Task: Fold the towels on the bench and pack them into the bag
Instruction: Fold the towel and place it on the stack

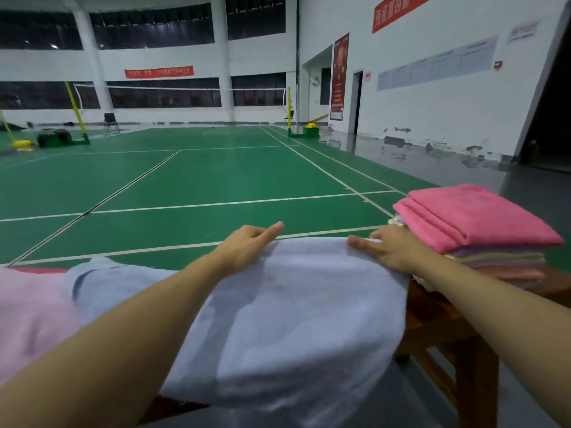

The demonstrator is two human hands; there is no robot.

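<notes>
A pale blue towel (296, 319) lies spread over the wooden bench (438, 329) and hangs down its near side. My left hand (247, 245) grips the towel's far edge, index finger stretched out along it. My right hand (386, 248) holds the same far edge further right, its fingers spread over the cloth. A stack of folded towels (482, 230) with a bright pink one on top sits on the bench just right of my right hand. A light pink towel (31, 316) lies at the left. No bag is in view.
Beyond the bench stretches a green badminton court floor (191, 180) with white lines. A net post with a yellow base (309, 128) stands far off. The grey floor and a white wall (432, 103) lie to the right.
</notes>
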